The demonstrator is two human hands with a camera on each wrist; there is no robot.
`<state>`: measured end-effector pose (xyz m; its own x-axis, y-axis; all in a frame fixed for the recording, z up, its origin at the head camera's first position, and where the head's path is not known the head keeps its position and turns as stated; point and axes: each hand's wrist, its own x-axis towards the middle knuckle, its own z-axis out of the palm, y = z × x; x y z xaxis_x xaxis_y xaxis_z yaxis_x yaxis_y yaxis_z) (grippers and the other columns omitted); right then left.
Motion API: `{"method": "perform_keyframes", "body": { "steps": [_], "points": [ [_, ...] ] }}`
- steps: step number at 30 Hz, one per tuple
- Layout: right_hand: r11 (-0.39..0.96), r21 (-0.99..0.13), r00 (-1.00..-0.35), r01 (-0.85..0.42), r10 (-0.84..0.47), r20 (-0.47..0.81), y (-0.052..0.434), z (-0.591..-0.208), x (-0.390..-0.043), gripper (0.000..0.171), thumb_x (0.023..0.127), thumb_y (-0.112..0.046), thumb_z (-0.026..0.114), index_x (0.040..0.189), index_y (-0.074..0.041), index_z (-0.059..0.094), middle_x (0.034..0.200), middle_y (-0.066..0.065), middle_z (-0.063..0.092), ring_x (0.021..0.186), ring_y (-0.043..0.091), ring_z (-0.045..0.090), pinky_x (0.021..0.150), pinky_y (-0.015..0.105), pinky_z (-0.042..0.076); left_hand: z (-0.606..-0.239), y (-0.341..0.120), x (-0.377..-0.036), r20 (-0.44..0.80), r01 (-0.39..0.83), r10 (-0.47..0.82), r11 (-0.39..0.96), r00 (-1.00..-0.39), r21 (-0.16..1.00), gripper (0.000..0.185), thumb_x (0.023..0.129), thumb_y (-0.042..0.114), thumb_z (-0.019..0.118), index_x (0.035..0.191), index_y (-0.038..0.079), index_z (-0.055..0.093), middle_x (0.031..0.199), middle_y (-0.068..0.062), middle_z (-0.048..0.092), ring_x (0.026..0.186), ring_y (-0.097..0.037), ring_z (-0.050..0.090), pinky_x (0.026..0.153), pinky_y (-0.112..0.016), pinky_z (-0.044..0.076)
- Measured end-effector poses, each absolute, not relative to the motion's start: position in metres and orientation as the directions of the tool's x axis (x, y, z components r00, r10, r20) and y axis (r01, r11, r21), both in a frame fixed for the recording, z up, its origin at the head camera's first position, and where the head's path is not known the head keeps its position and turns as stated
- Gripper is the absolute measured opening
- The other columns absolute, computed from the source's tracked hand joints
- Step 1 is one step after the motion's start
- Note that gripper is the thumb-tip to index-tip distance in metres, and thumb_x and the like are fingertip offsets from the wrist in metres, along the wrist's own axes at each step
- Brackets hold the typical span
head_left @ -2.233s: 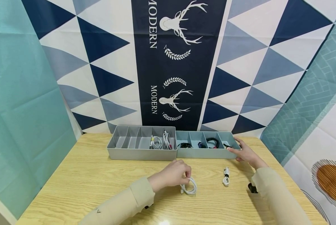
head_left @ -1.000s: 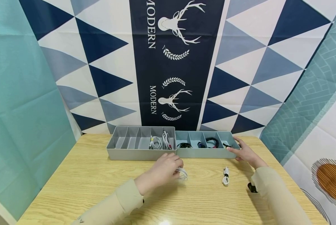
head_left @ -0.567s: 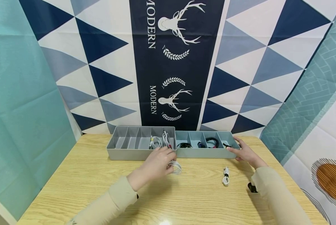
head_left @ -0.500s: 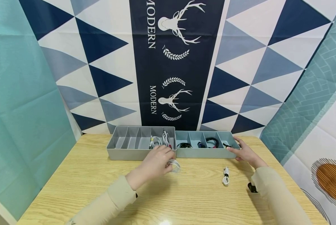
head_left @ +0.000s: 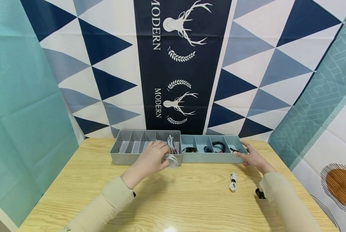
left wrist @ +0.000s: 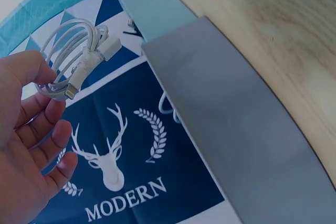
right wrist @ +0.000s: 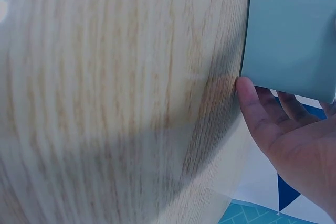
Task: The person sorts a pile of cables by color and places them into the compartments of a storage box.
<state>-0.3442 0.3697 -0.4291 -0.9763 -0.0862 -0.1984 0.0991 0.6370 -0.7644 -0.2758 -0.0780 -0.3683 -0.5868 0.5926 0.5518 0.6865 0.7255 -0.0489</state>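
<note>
My left hand (head_left: 153, 157) pinches a coiled white cable (head_left: 170, 160) and holds it at the front wall of the grey divided tray (head_left: 123, 158), near its right end. The left wrist view shows the coil (left wrist: 73, 56) hanging from my fingers (left wrist: 31, 124) above the tray's grey wall (left wrist: 226, 129). My right hand (head_left: 249, 157) lies with straight fingers against the right end of the teal divided tray (head_left: 207, 158). Its thumb (right wrist: 249, 103) touches the tray's corner (right wrist: 291, 30). A small bundled white cable (head_left: 233, 182) lies on the table between my arms.
The two trays stand side by side at the back of the wooden table (head_left: 190, 206). The grey tray holds white cables (head_left: 171, 145) in its right slots. The teal tray holds black cables (head_left: 218, 146). A patterned cloth hangs behind.
My left hand has lifted the white coil from the table's middle and carried it back and left to the grey tray. The right hand has stayed on the teal tray.
</note>
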Motion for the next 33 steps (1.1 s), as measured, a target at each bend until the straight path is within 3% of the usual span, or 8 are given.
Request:
{"method": "perform_keyframes", "body": {
  "steps": [11, 21, 28, 33],
  "points": [
    [0.638, -0.764, -0.977, 0.095, -0.086, -0.194, 0.37, -0.429, -0.344, 0.096, 0.092, -0.043, 0.058, 0.151, -0.009, -0.009, 0.146, 0.041, 0.004, 0.11, 0.04, 0.044, 0.07, 0.037, 0.052, -0.361, -0.093, -0.283, 0.575, 0.662, 0.551, 0.749, -0.605, -0.021, 0.012, 0.072, 0.014, 0.065, 0.083, 0.016, 0.061, 0.08, 0.007, 0.056, 0.075, -0.013, 0.047, 0.067, -0.029, 0.036],
    [0.643, -0.76, -0.977, 0.096, -0.084, -0.194, 0.371, -0.43, -0.345, 0.099, 0.09, -0.047, 0.059, 0.151, -0.008, -0.008, 0.147, 0.04, 0.004, 0.116, 0.042, 0.041, 0.074, 0.037, 0.053, -0.35, -0.109, -0.293, 0.596, 0.629, 0.506, 0.777, -0.624, -0.001, 0.014, 0.073, 0.014, 0.067, 0.087, 0.013, 0.063, 0.084, 0.004, 0.059, 0.081, -0.016, 0.05, 0.068, -0.032, 0.037],
    [0.639, -0.763, -0.977, 0.1, -0.082, -0.196, 0.371, -0.43, -0.344, 0.097, 0.091, -0.045, 0.058, 0.151, -0.008, -0.008, 0.147, 0.04, 0.004, 0.115, 0.042, 0.041, 0.074, 0.038, 0.052, -0.344, -0.122, -0.302, 0.621, 0.604, 0.468, 0.797, -0.629, 0.012, 0.013, 0.074, 0.013, 0.067, 0.085, 0.012, 0.061, 0.077, 0.004, 0.052, 0.073, -0.016, 0.044, 0.066, -0.031, 0.034],
    [0.647, -0.757, -0.979, 0.089, -0.082, -0.185, 0.37, -0.43, -0.344, 0.097, 0.091, -0.046, 0.058, 0.151, -0.008, -0.007, 0.146, 0.041, 0.005, 0.112, 0.041, 0.043, 0.072, 0.037, 0.052, -0.341, -0.13, -0.307, 0.624, 0.579, 0.443, 0.815, -0.644, 0.02, 0.013, 0.076, 0.012, 0.066, 0.088, 0.009, 0.063, 0.077, 0.002, 0.057, 0.072, -0.017, 0.044, 0.064, -0.032, 0.034]
  ]
}}
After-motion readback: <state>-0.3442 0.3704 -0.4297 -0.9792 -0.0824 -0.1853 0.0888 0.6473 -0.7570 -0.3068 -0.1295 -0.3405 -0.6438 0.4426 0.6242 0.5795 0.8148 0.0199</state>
